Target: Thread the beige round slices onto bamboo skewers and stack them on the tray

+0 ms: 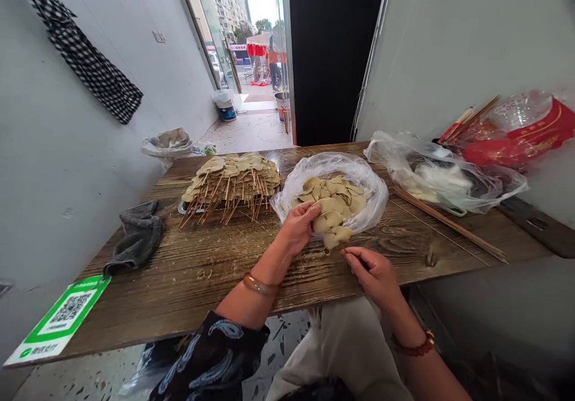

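My left hand (298, 227) is closed on a thin round beige slice, thumb on top, over the near rim of a clear plastic bag (287, 191). More such loose slices (335, 193) fill the bag; what food they are I cannot tell. Several threaded slices (333, 236) hang below my left fingers, on a thin skewer (342, 249). My right hand (372, 274) pinches this skewer's near end, at the table's front edge. To the left, a heap of filled skewers (233, 179) lies on a metal tray (181, 207), sticks pointing toward me.
Bare skewers (449, 224) lie right of the bag, beside another plastic bag (444, 176) and a dark board or blade (536, 224). A dark cloth (137, 233) and a green QR code card (60, 317) are at the wooden table's (202, 293) left.
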Demonstrator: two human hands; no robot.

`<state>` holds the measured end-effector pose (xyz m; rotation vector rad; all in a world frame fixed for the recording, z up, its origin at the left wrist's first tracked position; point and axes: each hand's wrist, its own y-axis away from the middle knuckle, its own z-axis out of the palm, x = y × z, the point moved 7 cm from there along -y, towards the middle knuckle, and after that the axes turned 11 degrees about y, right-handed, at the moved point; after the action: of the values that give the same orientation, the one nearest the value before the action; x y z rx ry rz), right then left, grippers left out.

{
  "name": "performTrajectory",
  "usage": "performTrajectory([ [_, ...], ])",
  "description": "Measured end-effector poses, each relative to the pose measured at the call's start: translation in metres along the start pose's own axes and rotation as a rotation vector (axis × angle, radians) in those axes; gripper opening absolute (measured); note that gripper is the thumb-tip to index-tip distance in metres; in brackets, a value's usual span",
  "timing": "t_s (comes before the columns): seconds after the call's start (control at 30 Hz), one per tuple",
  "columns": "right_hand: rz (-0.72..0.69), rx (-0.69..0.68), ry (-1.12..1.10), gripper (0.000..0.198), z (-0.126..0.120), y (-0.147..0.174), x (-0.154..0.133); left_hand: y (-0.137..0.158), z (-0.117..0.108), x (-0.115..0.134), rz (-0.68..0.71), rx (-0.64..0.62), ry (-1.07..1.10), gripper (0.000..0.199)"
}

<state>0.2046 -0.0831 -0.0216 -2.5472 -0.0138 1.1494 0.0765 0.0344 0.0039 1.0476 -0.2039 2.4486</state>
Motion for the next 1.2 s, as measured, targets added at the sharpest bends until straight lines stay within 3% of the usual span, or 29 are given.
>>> performTrajectory([
  [0.37,-0.062,0.068,0.017,0.022,-0.002,-0.003,-0.004,0.001,0.0,-0.008,-0.004,0.032,-0.108,0.038],
  [0.57,-0.056,0.088,-0.002,0.021,-0.003,-0.005,-0.004,0.004,0.009,-0.018,-0.028,-0.024,-0.152,0.034],
  [0.9,0.09,0.095,-0.206,0.029,-0.009,-0.001,0.007,0.003,0.024,-0.016,-0.105,0.013,-0.097,0.038],
  [1.07,0.144,0.131,-0.313,0.032,-0.011,-0.001,0.012,0.015,0.033,-0.026,-0.196,-0.039,-0.199,0.039],
  [1.2,0.139,0.147,-0.307,0.032,-0.013,-0.002,0.009,0.021,0.036,-0.026,-0.172,-0.024,-0.274,0.038],
])
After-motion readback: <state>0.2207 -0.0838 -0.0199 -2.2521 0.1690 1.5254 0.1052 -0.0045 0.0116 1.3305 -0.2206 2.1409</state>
